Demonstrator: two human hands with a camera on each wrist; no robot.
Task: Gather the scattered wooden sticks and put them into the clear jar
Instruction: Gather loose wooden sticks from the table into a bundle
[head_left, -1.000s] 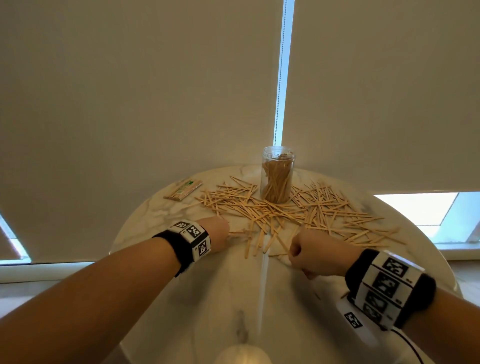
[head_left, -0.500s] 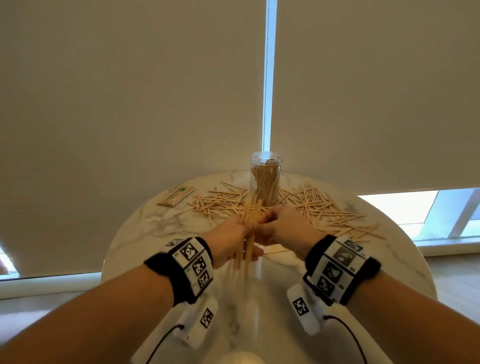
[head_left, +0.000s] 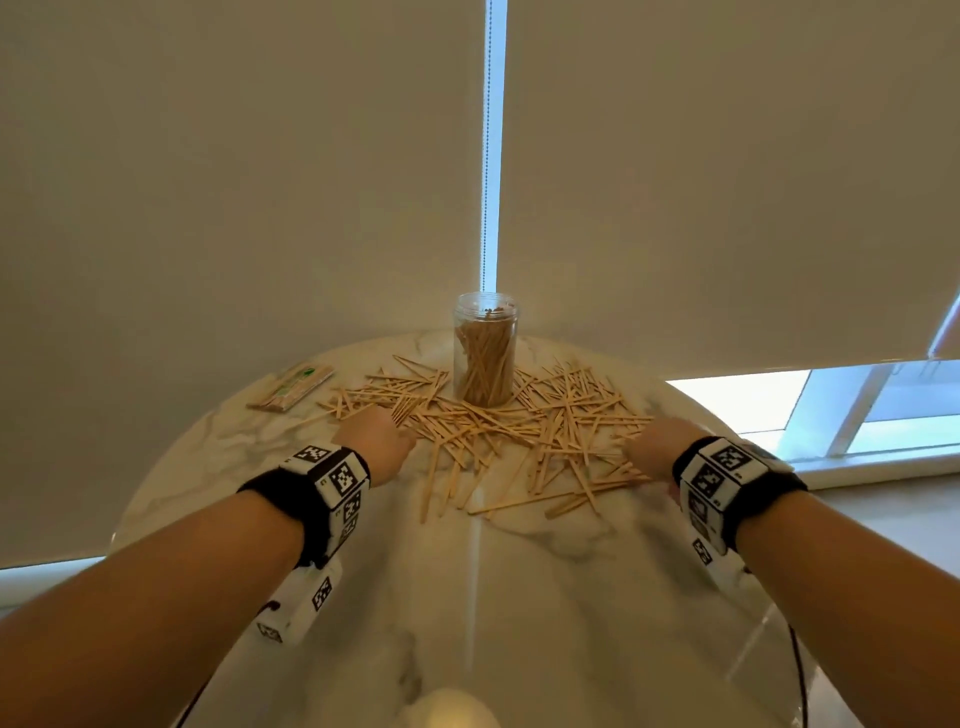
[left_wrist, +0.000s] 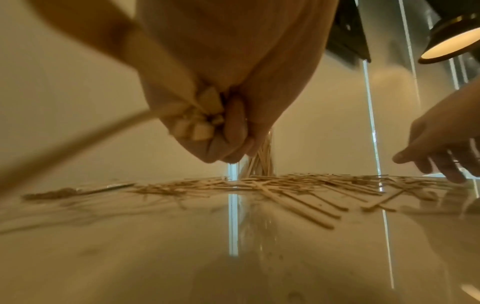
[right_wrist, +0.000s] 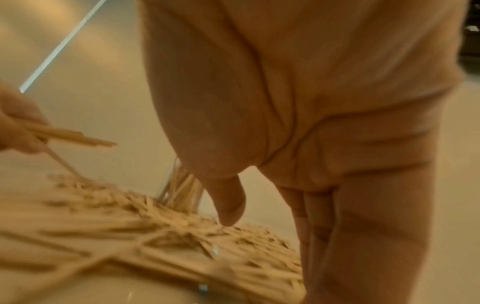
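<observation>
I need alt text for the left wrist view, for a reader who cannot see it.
The left hand grips a bundle of wooden sticks above the table. More scattered sticks lie beyond around the clear jar, and the right hand reaches down with fingers extended.

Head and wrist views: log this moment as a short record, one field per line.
left hand: left hand grips a small bundle of sticks, above the table
right hand: right hand empty, fingers straight, reaching down to the loose pile
jar: clear jar upright at the table's far side, lid off, partly filled with sticks
loose sticks: scattered wooden sticks lie around the jar's base
table: round marble table
other: small packet at the far left
</observation>
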